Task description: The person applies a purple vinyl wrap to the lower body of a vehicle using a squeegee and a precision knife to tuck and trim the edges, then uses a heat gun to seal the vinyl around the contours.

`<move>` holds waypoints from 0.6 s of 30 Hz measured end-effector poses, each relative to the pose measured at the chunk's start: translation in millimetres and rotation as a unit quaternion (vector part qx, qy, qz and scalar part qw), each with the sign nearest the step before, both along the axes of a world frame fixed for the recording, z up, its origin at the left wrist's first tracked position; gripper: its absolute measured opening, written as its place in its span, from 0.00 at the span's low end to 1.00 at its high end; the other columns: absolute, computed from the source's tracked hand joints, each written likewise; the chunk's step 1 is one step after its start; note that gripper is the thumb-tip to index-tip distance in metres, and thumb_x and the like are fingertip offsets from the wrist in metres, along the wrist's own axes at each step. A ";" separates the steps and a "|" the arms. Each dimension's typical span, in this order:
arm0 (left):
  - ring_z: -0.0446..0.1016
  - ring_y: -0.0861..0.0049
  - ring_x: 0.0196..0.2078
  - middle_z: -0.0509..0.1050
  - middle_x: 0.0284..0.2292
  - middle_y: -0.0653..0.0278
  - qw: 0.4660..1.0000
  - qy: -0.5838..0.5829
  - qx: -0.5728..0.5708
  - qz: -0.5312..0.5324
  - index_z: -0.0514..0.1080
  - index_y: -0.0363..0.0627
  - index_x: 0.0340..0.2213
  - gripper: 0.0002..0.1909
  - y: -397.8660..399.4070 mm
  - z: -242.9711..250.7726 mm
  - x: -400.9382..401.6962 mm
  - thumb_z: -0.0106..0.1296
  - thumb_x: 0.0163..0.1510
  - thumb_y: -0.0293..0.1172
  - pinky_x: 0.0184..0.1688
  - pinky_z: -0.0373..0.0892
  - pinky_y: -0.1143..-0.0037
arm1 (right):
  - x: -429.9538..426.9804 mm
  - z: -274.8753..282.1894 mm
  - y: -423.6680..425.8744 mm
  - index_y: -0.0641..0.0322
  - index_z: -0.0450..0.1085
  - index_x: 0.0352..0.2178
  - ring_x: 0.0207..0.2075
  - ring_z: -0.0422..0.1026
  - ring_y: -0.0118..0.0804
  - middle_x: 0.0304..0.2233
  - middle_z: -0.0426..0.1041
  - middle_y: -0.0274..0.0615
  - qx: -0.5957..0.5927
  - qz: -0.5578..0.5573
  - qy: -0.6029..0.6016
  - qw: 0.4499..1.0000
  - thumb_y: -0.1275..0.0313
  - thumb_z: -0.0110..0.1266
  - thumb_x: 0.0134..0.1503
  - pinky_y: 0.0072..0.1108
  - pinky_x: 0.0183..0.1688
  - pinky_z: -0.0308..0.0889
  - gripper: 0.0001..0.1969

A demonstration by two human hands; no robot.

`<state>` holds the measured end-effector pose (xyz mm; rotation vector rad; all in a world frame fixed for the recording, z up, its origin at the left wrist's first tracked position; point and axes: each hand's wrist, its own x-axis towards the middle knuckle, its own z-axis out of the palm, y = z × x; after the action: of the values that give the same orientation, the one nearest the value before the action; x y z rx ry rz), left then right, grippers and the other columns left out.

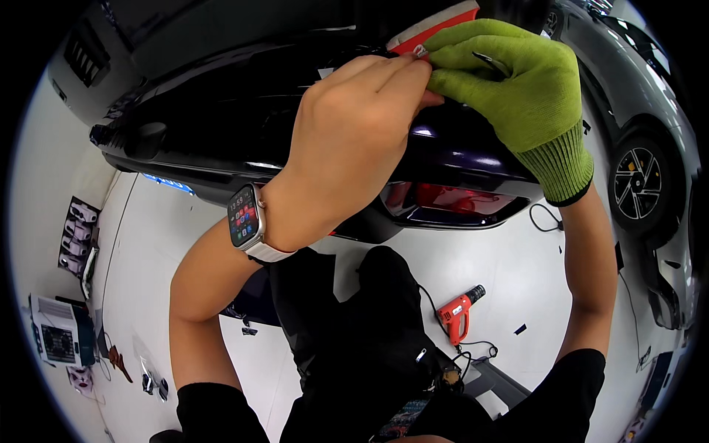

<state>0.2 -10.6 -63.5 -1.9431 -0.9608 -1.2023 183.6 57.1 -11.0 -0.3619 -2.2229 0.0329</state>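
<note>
My left hand (360, 116), bare with a smartwatch (246, 216) on its wrist, is raised over the dark, glossy car body (232, 116). Its fingers pinch the lower edge of a red squeegee (437, 33) with a pale felt-like edge. Against those fingertips, my right hand (498, 83) in a green knit glove also grips the squeegee. A thin dark object (487, 60) pokes out between the gloved fingers; what it is, I cannot tell. Just below the hands lies the car's red tail light (460, 198). The fingertips of my left hand are partly hidden.
A red heat gun (455, 317) with its cord lies on the pale floor (498, 266) at my right knee. Dark scraps (519, 329) are scattered about. A grey car (637, 83) stands at the right. A white and dark machine (58, 332) is at the far left.
</note>
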 end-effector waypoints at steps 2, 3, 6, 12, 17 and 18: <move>0.80 0.64 0.29 0.81 0.29 0.57 0.999 -0.017 -0.025 0.015 0.78 0.36 0.36 0.11 -2.0 2.8 4.6 0.66 0.48 0.22 0.31 0.74 0.75 | 7.0 5.9 9.9 0.64 0.79 0.43 0.37 0.82 0.29 0.38 0.82 0.37 0.024 0.009 -0.051 0.998 0.76 0.68 0.51 0.16 0.41 0.77 0.16; 0.80 0.64 0.29 0.81 0.29 0.57 0.999 -0.017 -0.026 0.015 0.78 0.36 0.36 0.11 -2.1 1.9 5.5 0.66 0.48 0.22 0.31 0.74 0.75 | 5.6 9.5 10.0 0.64 0.79 0.43 0.37 0.82 0.29 0.38 0.82 0.37 0.024 0.009 -0.051 0.998 0.76 0.68 0.51 0.16 0.41 0.77 0.16; 0.79 0.65 0.27 0.80 0.27 0.58 0.999 -0.039 -0.014 0.019 0.79 0.38 0.35 0.11 -1.4 1.0 10.7 0.67 0.48 0.24 0.29 0.73 0.75 | 2.5 24.1 9.8 0.66 0.79 0.28 0.28 0.79 0.39 0.30 0.81 0.43 0.043 0.046 -0.041 0.997 0.75 0.68 0.44 0.21 0.32 0.74 0.08; 0.73 0.66 0.20 0.75 0.21 0.57 0.991 -0.130 -0.035 0.025 0.77 0.37 0.32 0.08 3.6 3.1 31.0 0.65 0.52 0.28 0.22 0.66 0.75 | 0.6 59.4 4.1 0.65 0.79 0.26 0.28 0.80 0.40 0.30 0.81 0.42 0.102 0.053 -0.143 0.983 0.74 0.67 0.43 0.22 0.32 0.75 0.07; 0.74 0.67 0.20 0.76 0.22 0.59 0.982 -0.183 -0.005 0.054 0.77 0.37 0.33 0.08 8.1 3.6 49.6 0.65 0.52 0.27 0.22 0.67 0.75 | 0.1 81.9 10.3 0.66 0.80 0.28 0.28 0.80 0.40 0.30 0.81 0.44 0.093 0.111 -0.185 0.972 0.74 0.67 0.44 0.23 0.34 0.75 0.08; 0.75 0.67 0.20 0.76 0.23 0.59 0.978 -0.199 0.009 0.061 0.77 0.37 0.33 0.08 8.2 2.7 50.8 0.64 0.52 0.25 0.23 0.69 0.75 | -1.8 82.7 4.2 0.66 0.80 0.28 0.29 0.80 0.40 0.30 0.81 0.44 0.058 0.117 -0.173 0.976 0.75 0.66 0.44 0.23 0.34 0.75 0.08</move>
<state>51.1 -2.4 -60.7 -1.6311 -1.2444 -1.5537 181.8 61.3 71.7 -0.0397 -2.5880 -0.0378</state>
